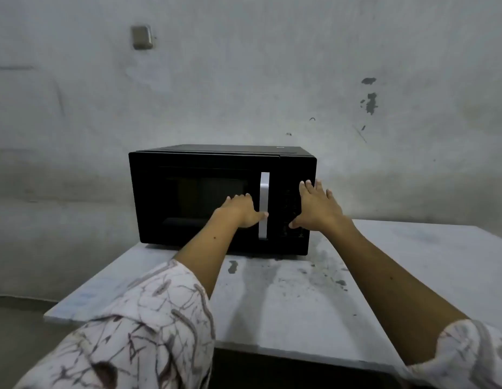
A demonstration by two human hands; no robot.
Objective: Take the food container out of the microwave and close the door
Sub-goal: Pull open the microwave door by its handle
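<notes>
Where the frame ran lowest, two patterned white sleeves (148,332) filled the bottom corners, and bare forearms reached up from them toward the middle of the picture. Beneath the arms lay the pale, stained bench (286,299), its near edge cutting across the lower part of the frame and dark smudges scattered over its top. Further up, the left hand (241,210) lay flat and spread against the front of the door (193,197), fingers pointing up and the thumb touching the silver handle (264,204) without curling around it; it held nothing. Just to the right of it, the right hand (314,204) was likewise spread open and empty, its palm pressed on the control panel (294,203) at the right side of the appliance, fingertips near the upper right corner of the front. The black microwave (221,197) stood at the far edge of the bench, centre of the frame, its door shut flush with the body. The food container could not be seen; the dark window showed nothing inside. Behind everything rose a grey, blotched wall (272,80), with a small square fitting (141,37) in the upper left of the frame.
</notes>
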